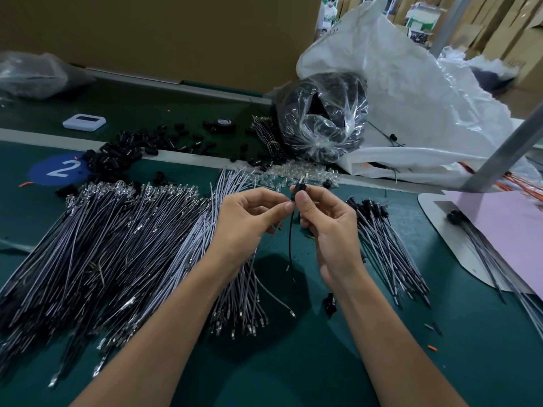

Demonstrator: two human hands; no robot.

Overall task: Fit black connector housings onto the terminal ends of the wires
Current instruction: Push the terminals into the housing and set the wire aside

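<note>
Both raised: right hand (326,227) pinches the small black connector housing (297,189); left hand (246,221) pinches the thin wire (290,245) just below. Likely light, limp; hold close to the terminal.

Fingers (302,198) cover most of the black connector housing (297,188) and upper wire (290,233).

Soft light falls from above. A dark shadow sits on the green table (382,362). At its back a clear bag (323,118) shines. Beyond it, things look blurry.
</note>
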